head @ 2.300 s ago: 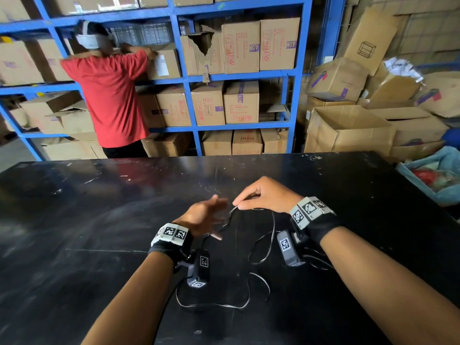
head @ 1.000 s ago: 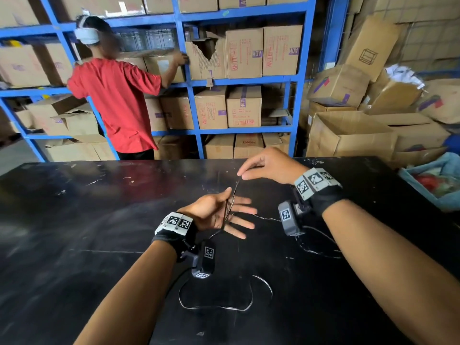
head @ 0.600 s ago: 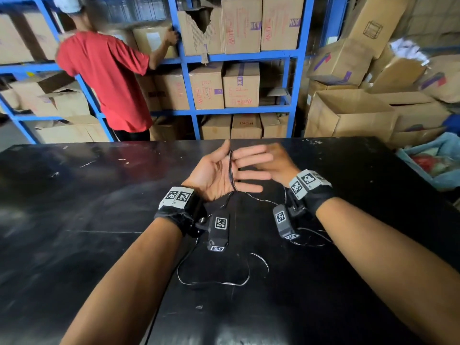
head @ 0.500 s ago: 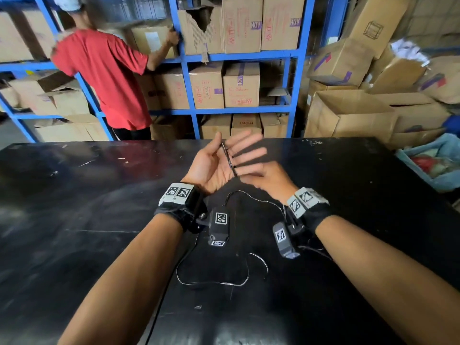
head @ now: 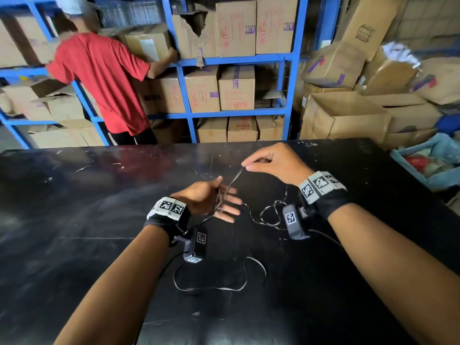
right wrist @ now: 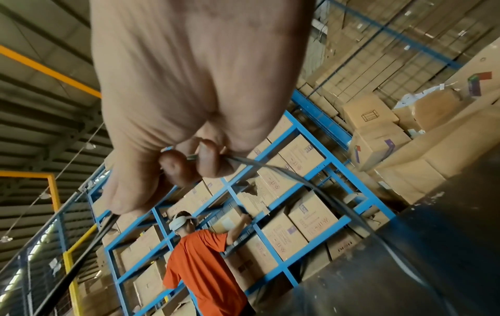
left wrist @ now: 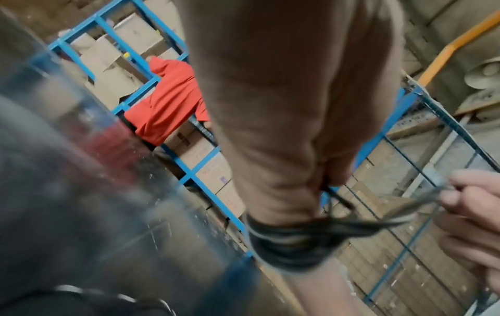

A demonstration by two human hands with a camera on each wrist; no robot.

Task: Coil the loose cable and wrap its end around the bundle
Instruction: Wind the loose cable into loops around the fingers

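Observation:
A thin dark cable [head: 231, 185] runs taut from my right hand [head: 249, 166] down to my left hand [head: 219, 199], both held above the black table [head: 74, 220]. The right hand pinches the cable [right wrist: 243, 162] between thumb and fingertip [right wrist: 208, 158]. My left hand's fingers are straight and spread, and several turns of cable [left wrist: 286, 245] are wound around them. Slack cable lies in a kinked loop [head: 267, 215] under the right wrist. A wider loop [head: 216, 288] lies nearer me, below the left wrist.
Behind the table stand blue shelves [head: 189, 115] full of cardboard boxes. A person in a red shirt [head: 104, 80] reaches into them. More open boxes [head: 343, 115] are stacked at the back right. A blue bin [head: 428, 165] sits by the table's right edge.
My right hand has come from below the left hand to above and right of it, pulling the cable taut. The left hand has dropped lower and turned its palm more sideways.

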